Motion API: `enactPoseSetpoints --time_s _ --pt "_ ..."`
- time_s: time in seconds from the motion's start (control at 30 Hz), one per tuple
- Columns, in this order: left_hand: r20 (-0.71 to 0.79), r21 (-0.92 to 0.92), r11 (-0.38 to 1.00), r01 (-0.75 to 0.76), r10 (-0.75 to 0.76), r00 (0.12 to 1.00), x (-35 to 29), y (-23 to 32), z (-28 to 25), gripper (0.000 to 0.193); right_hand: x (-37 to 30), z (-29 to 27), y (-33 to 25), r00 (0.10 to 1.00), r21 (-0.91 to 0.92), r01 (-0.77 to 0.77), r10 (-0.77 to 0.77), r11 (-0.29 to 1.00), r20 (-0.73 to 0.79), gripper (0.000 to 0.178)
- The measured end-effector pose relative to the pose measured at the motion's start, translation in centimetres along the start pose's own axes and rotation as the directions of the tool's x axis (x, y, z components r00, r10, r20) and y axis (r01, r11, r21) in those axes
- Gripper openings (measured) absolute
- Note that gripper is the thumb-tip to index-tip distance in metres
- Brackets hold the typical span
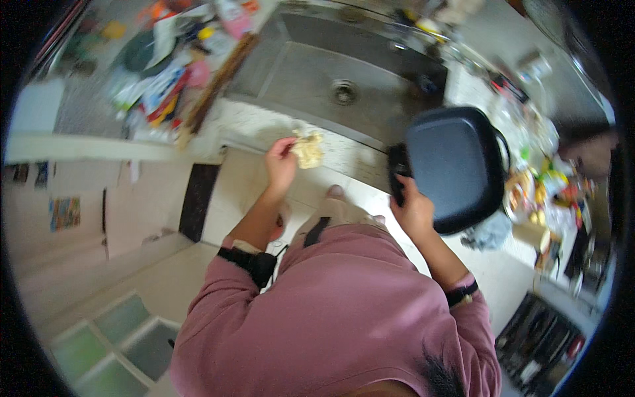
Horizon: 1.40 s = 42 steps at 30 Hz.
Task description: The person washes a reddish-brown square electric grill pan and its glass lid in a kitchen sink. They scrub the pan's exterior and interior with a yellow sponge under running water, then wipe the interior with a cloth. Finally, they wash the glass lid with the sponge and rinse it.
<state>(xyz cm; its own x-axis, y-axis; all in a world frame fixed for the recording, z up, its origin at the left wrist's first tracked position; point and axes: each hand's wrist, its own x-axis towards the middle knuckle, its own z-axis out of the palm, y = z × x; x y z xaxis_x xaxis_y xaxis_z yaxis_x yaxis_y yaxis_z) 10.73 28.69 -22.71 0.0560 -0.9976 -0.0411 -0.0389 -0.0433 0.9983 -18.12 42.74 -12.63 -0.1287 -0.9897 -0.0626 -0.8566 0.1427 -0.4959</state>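
My left hand (281,162) pinches a crumpled pale yellow cloth or sponge (308,149) and holds it over the speckled counter edge (264,129) in front of the steel sink (331,66). My right hand (411,206) grips the black handle of a square black pan (456,165), held up to the right of the sink. The pan's inside looks bare. Both my sleeves are dusty pink, and a dark watch strap (461,292) sits on my right wrist.
Left of the sink lies a heap of packets, utensils and a wooden board (215,83). To the right, the counter holds bottles, food and dishes (536,192). A drawer with dark utensils (536,337) stands open at lower right. Pale cabinet fronts and floor tiles lie below.
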Motion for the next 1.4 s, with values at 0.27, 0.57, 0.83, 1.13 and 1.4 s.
enactPoseSetpoints --time_s 0.27,0.57,0.83,1.13,1.4 --pt "-0.446 0.083 0.987 -0.141 0.163 0.880 8.1 -1.3 -10.7 0.017 1.2 0.1 -0.6 0.994 -0.076 -0.056 0.063 0.996 0.085 0.055" --pt "-0.701 -0.083 0.994 0.068 -0.107 0.705 25.3 -5.0 -29.4 0.019 1.7 0.5 -0.7 0.994 -0.103 -0.067 0.075 0.992 0.076 0.055" --pt "0.322 0.016 0.999 0.047 -0.050 0.946 12.8 -1.6 -7.1 0.017 1.5 -0.1 -0.9 0.987 -0.018 -0.116 0.117 0.993 0.108 0.054" --pt "0.830 0.281 0.674 0.683 -0.528 0.179 -2.9 2.8 13.7 0.030 1.1 -1.2 0.2 0.986 0.233 -0.134 0.106 0.963 0.128 0.053" --pt "0.754 0.046 0.644 0.764 -0.524 0.396 -6.2 4.2 15.3 0.024 0.2 -6.4 3.2 0.965 0.544 -0.169 0.026 0.822 0.261 0.057"
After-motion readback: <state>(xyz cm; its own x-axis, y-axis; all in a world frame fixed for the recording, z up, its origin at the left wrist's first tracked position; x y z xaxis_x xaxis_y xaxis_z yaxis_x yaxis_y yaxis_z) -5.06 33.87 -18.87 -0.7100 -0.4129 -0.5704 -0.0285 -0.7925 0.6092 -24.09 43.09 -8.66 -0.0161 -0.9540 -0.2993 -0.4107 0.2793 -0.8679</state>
